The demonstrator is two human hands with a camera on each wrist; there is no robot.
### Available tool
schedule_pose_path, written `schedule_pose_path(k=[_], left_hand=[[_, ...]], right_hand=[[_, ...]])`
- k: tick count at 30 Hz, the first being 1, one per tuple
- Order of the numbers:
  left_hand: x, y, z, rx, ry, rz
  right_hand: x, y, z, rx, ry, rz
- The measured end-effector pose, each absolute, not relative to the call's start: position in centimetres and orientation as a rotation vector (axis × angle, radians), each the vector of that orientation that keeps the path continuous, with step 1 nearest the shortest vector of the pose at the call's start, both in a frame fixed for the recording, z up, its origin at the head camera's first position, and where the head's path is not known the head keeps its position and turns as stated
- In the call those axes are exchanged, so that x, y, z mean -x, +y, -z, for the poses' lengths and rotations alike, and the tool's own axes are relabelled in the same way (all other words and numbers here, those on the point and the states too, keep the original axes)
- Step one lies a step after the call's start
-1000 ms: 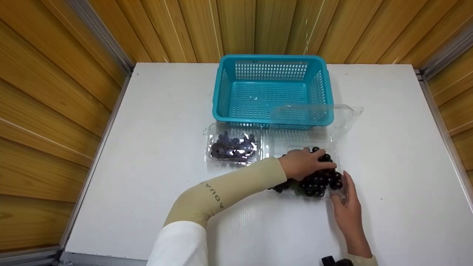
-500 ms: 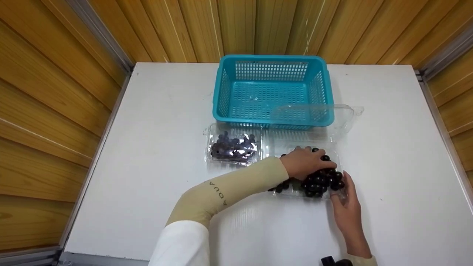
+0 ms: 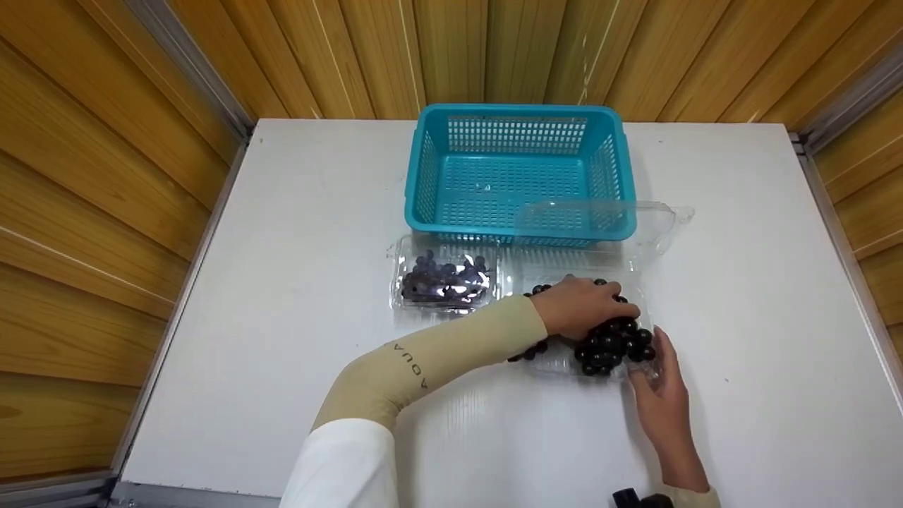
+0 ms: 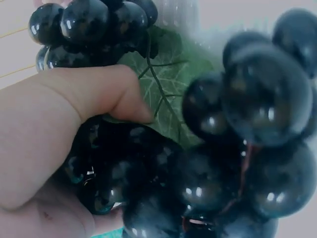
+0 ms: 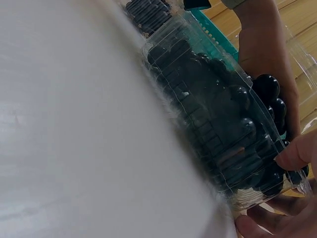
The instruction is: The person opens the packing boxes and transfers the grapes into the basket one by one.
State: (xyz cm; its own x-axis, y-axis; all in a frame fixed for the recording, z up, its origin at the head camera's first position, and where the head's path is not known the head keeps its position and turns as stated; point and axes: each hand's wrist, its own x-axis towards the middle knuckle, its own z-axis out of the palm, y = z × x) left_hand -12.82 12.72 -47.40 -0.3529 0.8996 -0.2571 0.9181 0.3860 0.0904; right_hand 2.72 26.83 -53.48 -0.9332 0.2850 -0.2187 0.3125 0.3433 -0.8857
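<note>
My left hand (image 3: 580, 305) reaches across and grips a bunch of black grapes (image 3: 605, 347) in an open clear plastic clamshell (image 3: 561, 363). In the left wrist view, the left thumb (image 4: 111, 94) presses by a green leaf (image 4: 168, 89) among the glossy grapes (image 4: 208, 173). My right hand (image 3: 663, 395) holds the clamshell's right end. The right wrist view has its thumb (image 5: 297, 151) at the rim and its other fingers lower on the wall. Part of the grapes is hidden under the left hand and forearm.
The raised clear lid (image 3: 656, 229) overlaps the front of a teal basket (image 3: 522, 109) in the head view. A second clear clamshell (image 3: 446, 282), closed and holding dark grapes, sits to the left. Wood-patterned panels (image 3: 451, 56) border the white table (image 3: 303, 282).
The left hand shifts slightly within the clamshell, and the grapes around it move with it. More grapes show beyond the left wrist. The right hand stays at the clamshell's end.
</note>
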Motion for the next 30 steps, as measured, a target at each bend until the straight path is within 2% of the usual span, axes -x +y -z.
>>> schedule_pose_path(k=[8,30], left_hand=[[13.4,12.2,46.8,-1.710,2.408,0.022],[13.8,10.1,43.5,-1.586,2.392,-0.258]], right_hand=[[-2.6,26.8,53.3,-0.550,2.536,1.709],[-2.8,26.7,52.7,-0.545,2.561,1.670]])
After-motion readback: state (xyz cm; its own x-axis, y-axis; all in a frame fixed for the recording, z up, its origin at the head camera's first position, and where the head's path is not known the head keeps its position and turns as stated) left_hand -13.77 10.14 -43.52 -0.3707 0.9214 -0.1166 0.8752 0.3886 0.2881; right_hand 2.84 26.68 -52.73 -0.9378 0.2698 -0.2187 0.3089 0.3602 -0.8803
